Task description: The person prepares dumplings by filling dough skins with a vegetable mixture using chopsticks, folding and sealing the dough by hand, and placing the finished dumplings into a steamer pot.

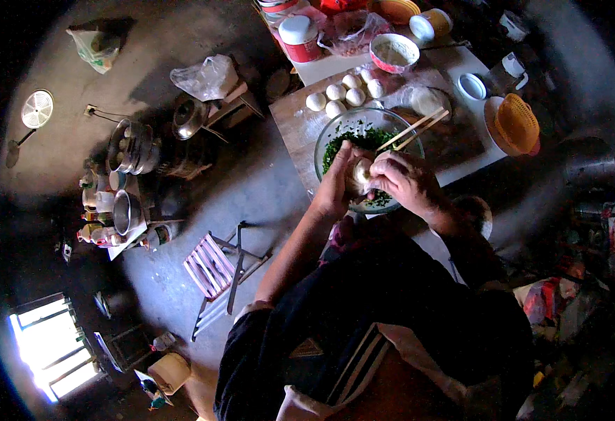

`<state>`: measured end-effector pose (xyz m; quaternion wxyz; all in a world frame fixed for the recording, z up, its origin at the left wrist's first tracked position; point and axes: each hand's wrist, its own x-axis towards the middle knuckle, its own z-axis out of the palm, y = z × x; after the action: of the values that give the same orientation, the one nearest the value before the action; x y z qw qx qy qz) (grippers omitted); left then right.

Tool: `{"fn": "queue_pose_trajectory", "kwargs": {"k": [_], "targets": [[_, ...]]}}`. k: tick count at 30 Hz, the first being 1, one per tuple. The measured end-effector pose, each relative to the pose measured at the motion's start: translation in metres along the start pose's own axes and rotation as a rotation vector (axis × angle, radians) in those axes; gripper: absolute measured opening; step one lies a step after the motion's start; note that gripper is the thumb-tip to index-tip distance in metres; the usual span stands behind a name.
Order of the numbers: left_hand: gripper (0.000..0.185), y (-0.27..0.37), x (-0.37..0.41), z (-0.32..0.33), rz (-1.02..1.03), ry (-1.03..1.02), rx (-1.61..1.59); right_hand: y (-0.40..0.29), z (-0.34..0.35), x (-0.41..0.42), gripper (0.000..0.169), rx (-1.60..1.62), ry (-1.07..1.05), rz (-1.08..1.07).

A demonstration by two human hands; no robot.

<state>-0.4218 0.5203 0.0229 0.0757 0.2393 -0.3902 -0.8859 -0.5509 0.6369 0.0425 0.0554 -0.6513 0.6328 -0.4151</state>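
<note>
My left hand (337,181) cups a piece of pale dough (361,172) from below and the side. The fingertips of my right hand (402,181) pinch the dough's edge. Both hands are over a large glass bowl (320,138) that holds chopped green filling (363,138). A pair of wooden chopsticks (415,129) leans across the bowl's far right rim, just beyond my right hand. Whether filling lies inside the dough is hidden. Several round dough balls (335,92) sit beyond the bowl on a floured wooden board (299,118).
At the back are a red-and-white bowl (394,52), a lidded tub (299,38) and a plastic bag (355,34). An orange basket (518,124) stands at the table's right, near a round lid (472,87). A slatted folding chair (210,267) stands on the floor to my left.
</note>
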Motion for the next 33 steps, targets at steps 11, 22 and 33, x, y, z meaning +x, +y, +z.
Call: {"fn": "queue_pose_trajectory", "kwargs": {"k": [11, 22, 33], "targets": [[0.070, 0.009, -0.001, 0.010, -0.040, -0.007, -0.072, -0.001, 0.005, -0.006, 0.019, 0.157, 0.094, 0.227], [0.081, 0.016, -0.002, 0.016, -0.220, -0.037, -0.084, 0.003, -0.015, 0.001, 0.025, 0.084, -0.100, -0.116], [0.067, 0.000, -0.001, 0.003, -0.081, -0.015, -0.066, -0.009, -0.010, 0.001, 0.041, 0.431, 0.045, 0.228]]}}
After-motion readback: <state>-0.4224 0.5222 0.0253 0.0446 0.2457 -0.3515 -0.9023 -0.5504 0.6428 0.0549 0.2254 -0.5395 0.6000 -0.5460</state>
